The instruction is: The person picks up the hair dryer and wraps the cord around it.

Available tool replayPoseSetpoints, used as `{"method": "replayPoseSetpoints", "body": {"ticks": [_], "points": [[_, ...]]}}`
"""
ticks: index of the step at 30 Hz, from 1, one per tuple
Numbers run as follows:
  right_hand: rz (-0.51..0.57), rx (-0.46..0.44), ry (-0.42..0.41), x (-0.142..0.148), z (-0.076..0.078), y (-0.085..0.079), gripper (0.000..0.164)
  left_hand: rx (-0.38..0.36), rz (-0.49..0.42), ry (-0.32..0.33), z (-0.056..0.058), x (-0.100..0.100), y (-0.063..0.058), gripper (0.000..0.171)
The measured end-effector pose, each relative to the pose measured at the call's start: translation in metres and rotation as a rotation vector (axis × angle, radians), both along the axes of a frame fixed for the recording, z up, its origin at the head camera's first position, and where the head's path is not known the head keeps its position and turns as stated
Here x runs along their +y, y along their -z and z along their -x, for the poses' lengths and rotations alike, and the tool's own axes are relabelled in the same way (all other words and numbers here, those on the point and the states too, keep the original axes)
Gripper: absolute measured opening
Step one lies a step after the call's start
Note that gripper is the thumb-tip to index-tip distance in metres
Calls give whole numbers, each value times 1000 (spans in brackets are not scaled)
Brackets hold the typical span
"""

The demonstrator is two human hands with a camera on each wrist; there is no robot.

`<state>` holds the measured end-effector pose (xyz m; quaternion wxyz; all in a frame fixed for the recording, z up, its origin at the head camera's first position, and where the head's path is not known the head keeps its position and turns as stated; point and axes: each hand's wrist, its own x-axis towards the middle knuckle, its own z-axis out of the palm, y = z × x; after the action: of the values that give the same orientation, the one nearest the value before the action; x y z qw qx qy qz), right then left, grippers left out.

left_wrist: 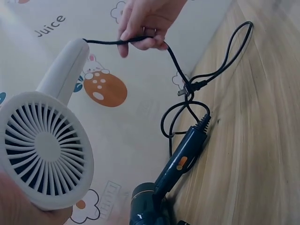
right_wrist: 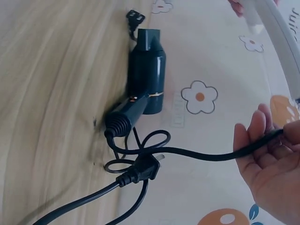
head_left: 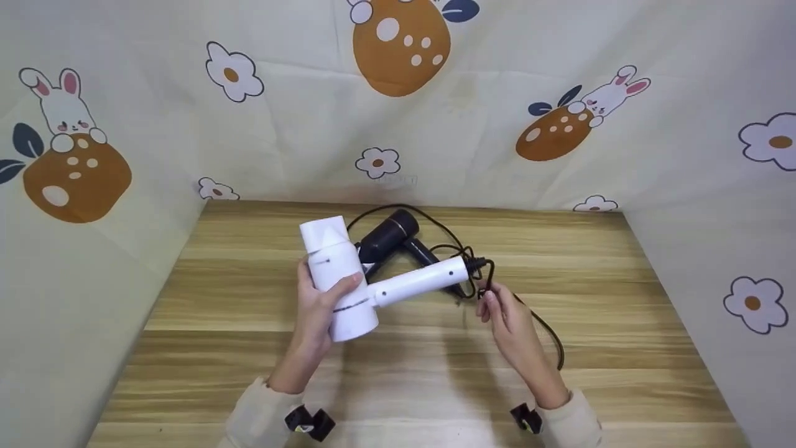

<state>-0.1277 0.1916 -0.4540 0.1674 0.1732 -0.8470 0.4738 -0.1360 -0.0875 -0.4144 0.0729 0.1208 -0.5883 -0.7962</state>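
My left hand point(head_left: 313, 306) grips the barrel of a white hair dryer point(head_left: 420, 281) above the table, its handle pointing right. In the left wrist view the white dryer's round slatted grille point(left_wrist: 47, 146) faces the camera. My right hand point(head_left: 515, 326) pinches the black cord point(right_wrist: 206, 157) a little way from the handle's end. Behind the white dryer, a dark hair dryer point(head_left: 382, 239) lies on the table, partly covered in the head view. An orange switch point(left_wrist: 182, 163) shows on its handle.
The wood-grain table point(head_left: 230, 367) meets a printed cloth point(head_left: 298, 137) at the back and sides. Black cord loops point(right_wrist: 157, 138) and a two-pin plug point(right_wrist: 146, 168) are by the dark dryer's handle. Another plug point(right_wrist: 135, 18) sits beyond its nozzle.
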Motion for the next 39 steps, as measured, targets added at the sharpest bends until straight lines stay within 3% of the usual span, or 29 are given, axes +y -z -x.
{"method": "replayPoseSetpoints", "body": {"ticks": [4, 9, 15, 19, 24, 29, 32, 39], "points": [[-236, 106, 76, -15, -5, 7, 22, 26, -2, -34, -4, 1, -3, 71], [-386, 146, 84, -35, -16, 9, 29, 35, -6, -86, -6, 1, -4, 70], [-449, 252, -9, -53, -29, 12, 32, 61, -5, -148, -5, -1, -2, 70], [-474, 283, -124, -54, -37, 12, 30, 114, 68, -143, -5, -3, 1, 77], [-473, 294, -216, -41, -38, 2, 29, 154, 208, -88, -5, -7, 5, 82], [-439, 493, -269, -22, -27, -15, 22, 188, 294, -18, -6, -9, 6, 84], [-400, 556, -278, -12, -19, -27, 20, 205, 323, 32, -7, -10, 7, 85], [-258, 461, -260, 2, -6, -38, 15, 209, 340, 198, -10, -12, 11, 85]]}}
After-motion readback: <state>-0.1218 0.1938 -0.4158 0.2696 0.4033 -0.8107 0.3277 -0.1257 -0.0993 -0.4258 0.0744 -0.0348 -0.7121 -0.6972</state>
